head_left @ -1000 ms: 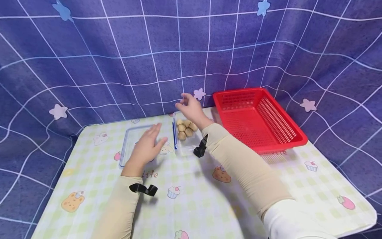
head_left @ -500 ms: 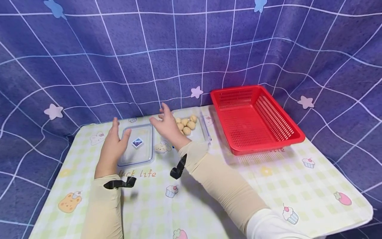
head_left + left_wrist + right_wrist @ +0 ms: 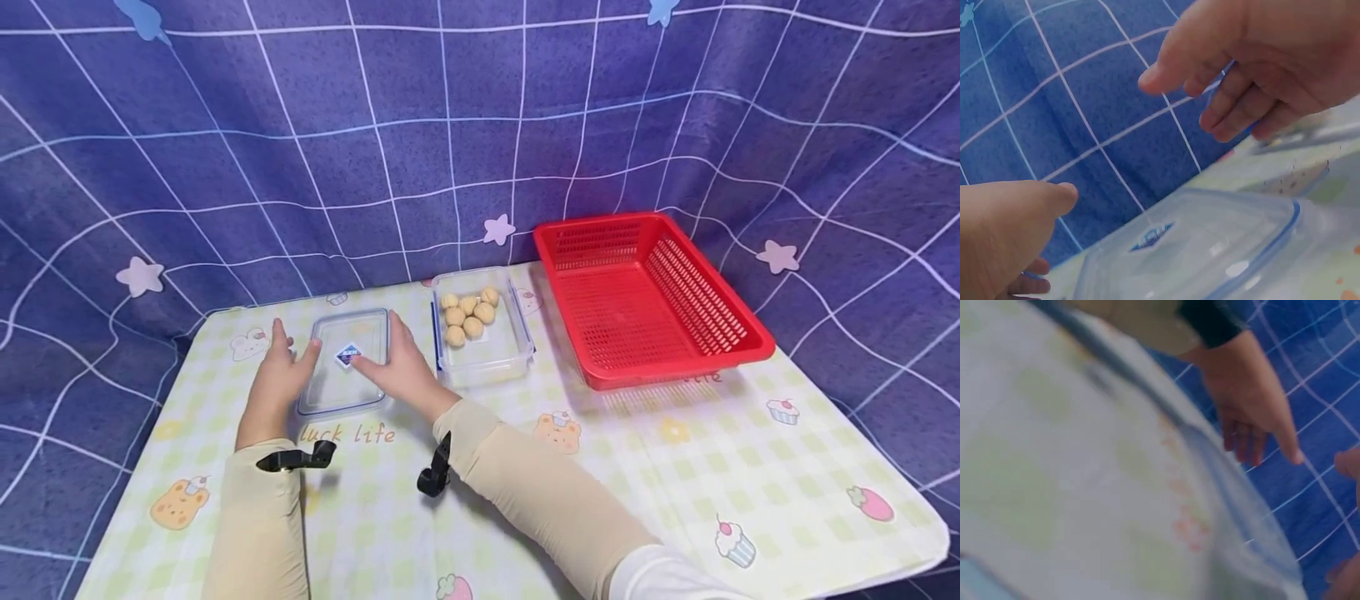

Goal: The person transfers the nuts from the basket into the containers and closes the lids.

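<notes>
A clear rectangular lid (image 3: 337, 392) with a blue rim and a diamond-shaped label lies flat on the table's left side. My left hand (image 3: 279, 379) hovers by its left edge, thumb spread and fingers extended. Over its right side reaches my right hand (image 3: 401, 362), also with extended fingers and thumb apart. In the left wrist view both hands are raised above the lid (image 3: 1204, 219) and hold nothing. Right of them stands a clear plastic container (image 3: 487, 367) with blue side clips. Several round tan balls (image 3: 472, 327), walnut-like, sit inside it.
A red perforated basket (image 3: 615, 312) stands at the back right, beside the container. The table has a checked cloth (image 3: 510, 533) with cartoon prints. Behind the table hangs a blue grid-patterned curtain (image 3: 300, 125).
My right hand has moved left and down from over the container to the lid's right side. My left hand has shifted left, from above the lid to its left edge.
</notes>
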The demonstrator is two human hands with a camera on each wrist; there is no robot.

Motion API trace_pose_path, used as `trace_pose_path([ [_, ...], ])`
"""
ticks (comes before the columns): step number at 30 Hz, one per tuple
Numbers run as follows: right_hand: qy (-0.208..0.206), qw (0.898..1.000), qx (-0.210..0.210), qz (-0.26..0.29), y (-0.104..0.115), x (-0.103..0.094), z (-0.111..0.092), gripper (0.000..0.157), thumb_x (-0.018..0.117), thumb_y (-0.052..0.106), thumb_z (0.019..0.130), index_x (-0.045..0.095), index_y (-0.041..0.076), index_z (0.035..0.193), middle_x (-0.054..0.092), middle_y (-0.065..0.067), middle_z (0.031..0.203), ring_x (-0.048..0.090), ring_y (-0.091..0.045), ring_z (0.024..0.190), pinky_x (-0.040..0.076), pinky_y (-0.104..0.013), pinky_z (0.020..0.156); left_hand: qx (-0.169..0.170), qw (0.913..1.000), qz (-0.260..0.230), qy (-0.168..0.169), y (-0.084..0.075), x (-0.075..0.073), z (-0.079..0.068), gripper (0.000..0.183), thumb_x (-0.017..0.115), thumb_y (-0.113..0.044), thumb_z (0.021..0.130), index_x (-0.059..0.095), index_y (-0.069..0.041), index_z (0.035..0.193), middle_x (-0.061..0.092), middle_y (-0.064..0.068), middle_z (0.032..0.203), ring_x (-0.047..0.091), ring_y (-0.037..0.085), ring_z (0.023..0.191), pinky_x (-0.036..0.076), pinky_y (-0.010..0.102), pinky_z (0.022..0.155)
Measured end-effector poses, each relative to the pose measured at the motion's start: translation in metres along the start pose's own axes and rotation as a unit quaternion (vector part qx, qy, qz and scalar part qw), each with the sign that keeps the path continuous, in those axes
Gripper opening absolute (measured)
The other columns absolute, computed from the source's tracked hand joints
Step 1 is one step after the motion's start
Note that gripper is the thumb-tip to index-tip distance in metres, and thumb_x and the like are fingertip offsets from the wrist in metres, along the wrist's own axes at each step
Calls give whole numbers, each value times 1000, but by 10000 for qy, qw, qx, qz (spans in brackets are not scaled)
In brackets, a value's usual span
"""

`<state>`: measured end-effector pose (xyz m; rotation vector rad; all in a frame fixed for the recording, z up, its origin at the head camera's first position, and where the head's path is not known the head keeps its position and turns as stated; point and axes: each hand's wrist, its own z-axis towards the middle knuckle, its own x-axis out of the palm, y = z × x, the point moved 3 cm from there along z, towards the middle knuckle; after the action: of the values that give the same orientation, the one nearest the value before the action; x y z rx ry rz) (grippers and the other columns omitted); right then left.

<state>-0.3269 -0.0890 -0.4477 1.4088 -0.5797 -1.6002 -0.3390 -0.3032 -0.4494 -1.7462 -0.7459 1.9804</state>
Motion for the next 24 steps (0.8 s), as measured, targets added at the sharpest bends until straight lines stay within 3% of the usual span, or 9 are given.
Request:
trace_pose_path([
  [4, 121, 9938, -305, -1060, -13, 14, -6, 107, 55, 68, 76, 1, 11, 148, 17, -8, 151, 17, -21, 137, 13, -46, 111, -116, 9977, 254, 612, 8, 7, -1, 95, 34, -64, 88, -20, -8, 142, 8, 32, 145, 14, 51, 129, 14, 63, 103],
  [7, 247, 9842, -247, -1736, -21, 22, -8, 113, 48, 78, 71, 4, 7, 148, 18, -11, 151, 16, -25, 137, 12, -49, 111, -114, 9952, 464, 858, 14, 10, -2, 100, 33, -68, 85, -15, -3, 143, -3, 31, 146, 0, 51, 130, 7, 66, 101],
  [12, 528, 9597, -18, -2760, -25, 26, -7, 115, 34, 87, 66, 21, 4, 145, 20, -14, 149, 16, -29, 137, 10, -47, 111, 112, 9924, 935, 794, 22, 15, 1, 97, 28, -68, 87, 2, 6, 144, -1, 32, 146, -4, 50, 131, 3, 68, 100],
  [15, 782, 9470, 94, -3114, -26, 28, -6, 116, 28, 89, 65, 22, 6, 146, 17, -12, 151, 11, -28, 138, 6, -44, 112, 258, 9898, 1179, 759, 25, 18, 2, 93, 27, -66, 89, 12, 9, 142, 1, 33, 145, -2, 50, 131, 1, 67, 101],
  [24, 1047, 9303, 442, -3488, -31, 33, -7, 113, 24, 88, 68, 19, 7, 147, 7, -10, 153, 1, -27, 139, 0, -45, 112, 243, 9895, 1235, 716, 26, 22, -2, 91, 30, -65, 89, 16, 7, 143, 4, 31, 146, -1, 48, 133, -1, 65, 102],
])
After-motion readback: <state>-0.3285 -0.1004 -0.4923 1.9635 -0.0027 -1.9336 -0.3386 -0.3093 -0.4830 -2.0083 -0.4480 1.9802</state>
